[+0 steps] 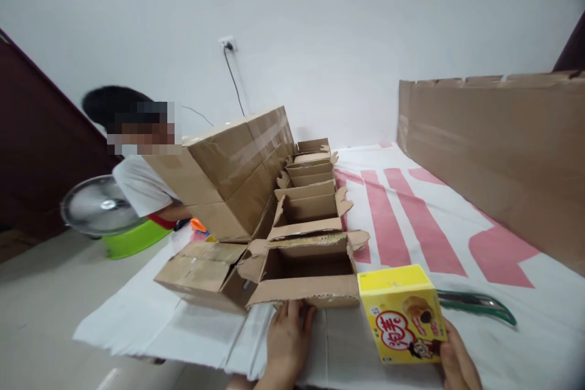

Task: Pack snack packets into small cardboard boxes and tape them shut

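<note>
My right hand (459, 356) is closed on a yellow snack box (400, 323) with a cream puff picture on its front, gripping its lower right side. The snack box is tilted and sits just right of the nearest open cardboard box (304, 289). At that cardboard box's near side is my left hand (289, 338), its bent fingers holding the front flap edge. The box's top flaps stand apart and its inside is dark. Behind it, several more open cardboard boxes (308, 204) form a row toward the wall.
A green utility knife (478, 304) lies right of the snack box. Stacked closed cartons (237, 158) and a low carton (201, 271) flank the row on the left. A large cardboard panel (493, 152) stands at right. A person (144, 180) sits behind the stack beside a fan (103, 204).
</note>
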